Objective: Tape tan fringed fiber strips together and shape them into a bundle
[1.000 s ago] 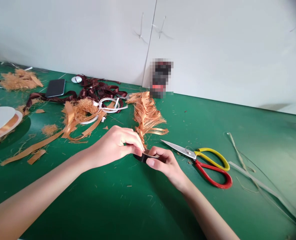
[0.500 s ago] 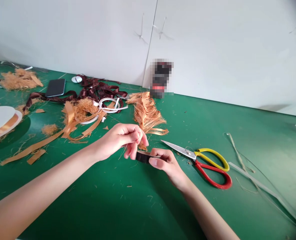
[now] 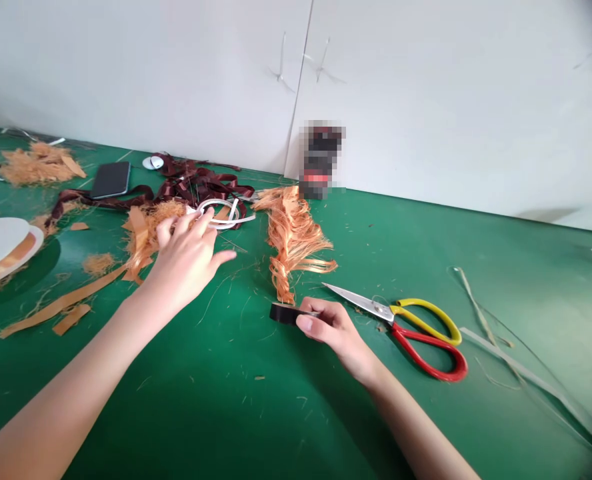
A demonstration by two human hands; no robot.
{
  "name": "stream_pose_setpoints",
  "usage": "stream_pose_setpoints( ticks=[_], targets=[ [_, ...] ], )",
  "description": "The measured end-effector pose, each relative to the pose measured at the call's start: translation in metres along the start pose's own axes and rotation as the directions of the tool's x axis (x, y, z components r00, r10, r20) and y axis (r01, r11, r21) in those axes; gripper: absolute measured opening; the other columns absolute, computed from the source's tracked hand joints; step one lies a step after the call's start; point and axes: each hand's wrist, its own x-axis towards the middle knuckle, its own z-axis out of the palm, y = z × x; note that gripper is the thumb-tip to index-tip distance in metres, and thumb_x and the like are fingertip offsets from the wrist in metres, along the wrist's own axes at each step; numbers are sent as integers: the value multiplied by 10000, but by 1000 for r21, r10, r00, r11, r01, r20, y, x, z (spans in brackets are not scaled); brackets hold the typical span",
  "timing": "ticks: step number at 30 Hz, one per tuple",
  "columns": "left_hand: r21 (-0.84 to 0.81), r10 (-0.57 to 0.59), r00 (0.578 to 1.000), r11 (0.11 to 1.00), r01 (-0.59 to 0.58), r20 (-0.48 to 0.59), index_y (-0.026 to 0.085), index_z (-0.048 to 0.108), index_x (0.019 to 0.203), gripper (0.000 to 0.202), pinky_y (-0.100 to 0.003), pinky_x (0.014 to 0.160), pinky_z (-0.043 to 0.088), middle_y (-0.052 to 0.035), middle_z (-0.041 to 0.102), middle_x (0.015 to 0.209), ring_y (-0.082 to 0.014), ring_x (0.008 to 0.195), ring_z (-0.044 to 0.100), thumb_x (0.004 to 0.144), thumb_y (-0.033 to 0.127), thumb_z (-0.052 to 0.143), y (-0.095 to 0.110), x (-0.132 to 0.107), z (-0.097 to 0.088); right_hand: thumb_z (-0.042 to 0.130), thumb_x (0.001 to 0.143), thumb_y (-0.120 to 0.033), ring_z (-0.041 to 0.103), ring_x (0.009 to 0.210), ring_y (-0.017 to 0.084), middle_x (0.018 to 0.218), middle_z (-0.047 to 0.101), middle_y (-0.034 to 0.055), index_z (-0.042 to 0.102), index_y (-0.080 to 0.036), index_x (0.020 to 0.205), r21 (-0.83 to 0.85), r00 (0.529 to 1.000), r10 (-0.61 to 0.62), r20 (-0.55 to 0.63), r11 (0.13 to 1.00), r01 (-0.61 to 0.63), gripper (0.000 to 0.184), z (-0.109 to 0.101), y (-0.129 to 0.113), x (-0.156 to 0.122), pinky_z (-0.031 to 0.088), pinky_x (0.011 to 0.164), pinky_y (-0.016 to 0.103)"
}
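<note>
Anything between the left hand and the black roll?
Nothing visible blocks it. Between the left hand and the black roll held in the right hand lies only green tabletop with a few fine loose threads. The orange fringe lies beyond the roll, off that line.

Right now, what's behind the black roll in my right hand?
An orange fibre bundle lies behind it, narrow end nearest. What the black roll and your right hand cover is hidden.

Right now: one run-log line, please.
left hand: open, near white loop | right hand: holding black roll | scissors: on green table
</note>
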Motion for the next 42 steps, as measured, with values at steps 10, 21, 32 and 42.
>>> stream_pose_setpoints(
  ticks=[10, 21, 32, 42],
  targets=[
    [-82, -207, 937, 978, 191, -280, 147, 470, 1349, 506, -641, 1086, 104, -123, 151, 1584, -412, 1412, 161, 850, 68, 493, 20, -1, -17, 586, 717, -696, 205, 540, 80, 588, 302, -57, 419, -189, 604, 35, 994, -110, 25, 993, 109, 545, -3, 6, 3, 151, 513, 261],
    [-8, -111, 943, 993, 114, -315, 191, 679, 1023, 271, -453, 804, 411, -112, 584, 1265, -331, 1051, 557, 845, 128, 485, 19, 1, -3, 541, 777, -667, 212, 566, 89, 613, 295, -52, 419, -188, 627, -18, 996, -67, 52, 998, 68, 516, -2, 5, 0, 149, 528, 267],
    [-168, -167, 929, 979, 116, -331, 124, 707, 974, 276, -537, 945, 403, -171, 535, 1333, -367, 1107, 560, 913, 286, 493, 16, -3, 1, 474, 812, -684, 228, 554, 90, 595, 309, -53, 420, -189, 624, -42, 999, -37, 41, 998, 38, 531, -2, 3, 0, 172, 526, 265],
    [-895, 91, 893, 120, 429, 440, 208, 747, 851, 169, -324, 901, 517, -52, 620, 1144, -192, 986, 635, 782, 356, 703, 47, -10, -5, 681, 770, -335, 538, 902, 209, 1082, 642, 65, 601, -175, 489, -530, 980, -196, 39, 827, 187, 333, -2, -6, -3, 406, 792, 365]
  ],
)
